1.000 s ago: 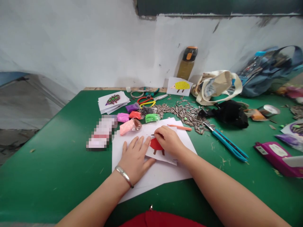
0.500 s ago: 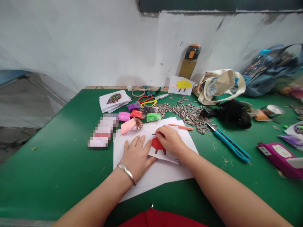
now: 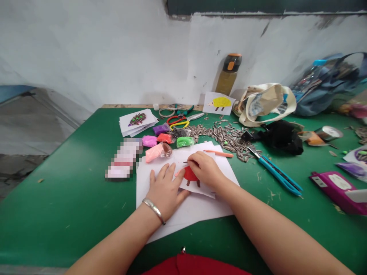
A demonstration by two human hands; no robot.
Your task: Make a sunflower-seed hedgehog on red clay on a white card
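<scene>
Peering down at the desk (image 3: pixel 71 206), I start with the containers: the amber-tinted bottle (image 3: pixel 226 82) is up against the wall, and I can't tell whether that colour is liquid. Beside it, the cream bag (image 3: pixel 258 109) gapes, its contents unclear to me, while a clear bottle (image 3: pixel 309 80) with a blue cap pokes from the blue bag (image 3: pixel 321 97). Over to the left, clear packets (image 3: pixel 161 129) hold purple, violet, red, black, green, light pink and brown lumps!

Now the card (image 3: pixel 191 191), centre stage on the white sheets (image 3: pixel 172 227), right between my hands: a red rounded body, two stubby brown legs, a pinkish snout by my left fingertips. My left hand (image 3: pixel 163 191) lies palm down, fingers spread wide, pressing at the card's left edge. My right hand (image 3: pixel 205 170) has its fingers narrow, pinching a small dark piece (image 3: pixel 185 162) just above the red. Seeds (image 3: pixel 226 138) lie heaped beyond!
</scene>
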